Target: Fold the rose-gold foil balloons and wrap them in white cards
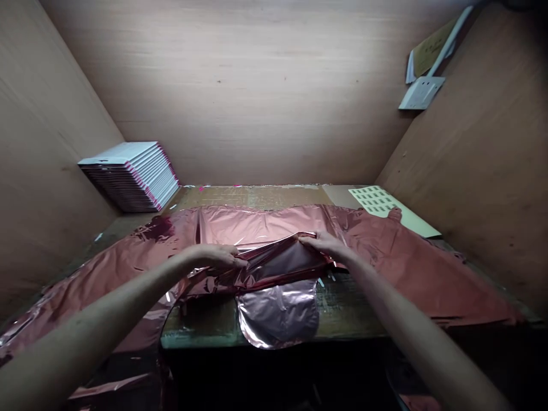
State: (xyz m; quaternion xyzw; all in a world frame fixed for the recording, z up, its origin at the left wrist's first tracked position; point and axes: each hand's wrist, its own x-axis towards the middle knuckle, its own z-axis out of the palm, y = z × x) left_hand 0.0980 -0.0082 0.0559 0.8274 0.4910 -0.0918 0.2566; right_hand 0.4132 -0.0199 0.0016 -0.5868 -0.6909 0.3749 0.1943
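A large shiny rose-pink foil sheet (pixel 265 222) is spread across the table, hanging over the front edge at the left. Its middle part is lifted and folded between my two hands. My left hand (pixel 218 256) grips the fold on its left, fingers pressed together on the foil. Farther right, my right hand (pixel 324 242) pinches the raised edge of the same sheet between thumb and fingers. Below the fold, a rounded foil flap (pixel 278 315) lies over the table's front edge, showing a silvery pink face.
Plywood walls (pixel 274 103) enclose the table (pixel 355 311) at back and sides. A stack of white packs with pink edges (pixel 132 174) stands at the back left. A sheet of labels (pixel 377 200) lies at the back right, below a white wall-mounted holder (pixel 422 93).
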